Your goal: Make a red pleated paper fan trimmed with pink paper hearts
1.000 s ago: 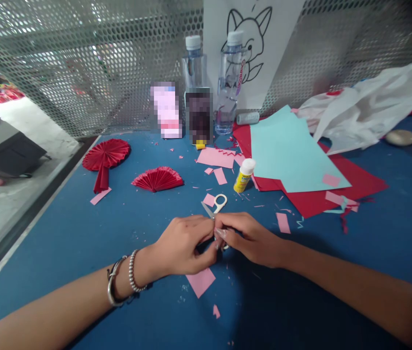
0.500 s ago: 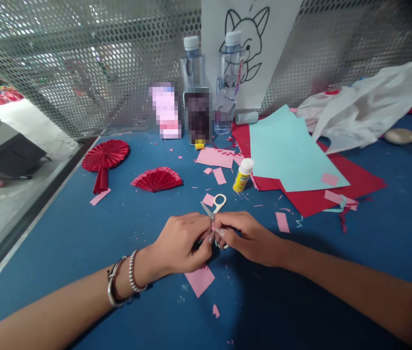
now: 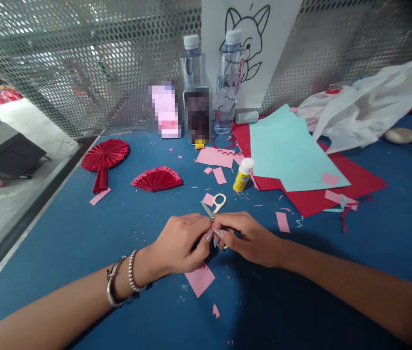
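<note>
Fingertips of your left hand and your right hand meet over the blue table, pinched together on something very small between them; a sliver of pink shows at the thumbs, likely a paper scrap, though you cannot tell its shape because the fingers cover it. Both hands are curled nearly closed, thumbs pressed against forefingers, knuckles up, with the heels resting low on the table, which probably steadies such fine work. Your left wrist carries bracelets.

Scissors lie just beyond your fingertips, white handle pointing away, close enough to grab without shifting your arms. A pink paper piece lies flat under the edge of your left hand, and a smaller pink bit sits nearer to you. The glue bottle stands upright beside the sheets, its cap on. Two red pleated fans are set off to the left, well apart from your hands, seemingly parked out of the way. The light blue sheet lies on top of the red sheets at the right, with a white plastic bag behind. Two water bottles stand against the perforated metal wall.
</note>
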A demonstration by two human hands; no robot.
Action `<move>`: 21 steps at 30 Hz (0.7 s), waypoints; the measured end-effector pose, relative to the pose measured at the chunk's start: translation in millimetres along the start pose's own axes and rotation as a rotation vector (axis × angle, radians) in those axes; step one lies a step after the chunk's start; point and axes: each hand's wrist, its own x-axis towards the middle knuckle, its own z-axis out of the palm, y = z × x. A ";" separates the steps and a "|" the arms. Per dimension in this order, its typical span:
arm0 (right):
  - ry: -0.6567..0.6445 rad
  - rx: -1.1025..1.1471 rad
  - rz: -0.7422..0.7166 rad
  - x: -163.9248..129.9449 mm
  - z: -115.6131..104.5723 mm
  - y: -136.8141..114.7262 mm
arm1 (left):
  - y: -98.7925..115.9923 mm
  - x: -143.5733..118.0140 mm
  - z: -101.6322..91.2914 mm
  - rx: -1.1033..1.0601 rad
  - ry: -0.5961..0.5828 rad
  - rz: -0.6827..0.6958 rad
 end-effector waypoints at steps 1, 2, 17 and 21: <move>0.001 -0.004 0.000 0.1 0.0 -0.2 | 0.1 -0.1 0.0 -0.001 0.001 0.004; 0.002 -0.005 0.000 0.1 -0.1 -0.3 | 0.1 -0.4 -0.1 -0.003 0.001 0.007; 0.001 -0.014 -0.003 -0.9 -0.5 -2.0 | 0.9 -1.0 -1.8 -0.018 -0.004 0.008; 0.003 -0.019 -0.007 -0.2 -0.5 -2.4 | 2.0 0.7 -1.8 -0.009 0.018 -0.006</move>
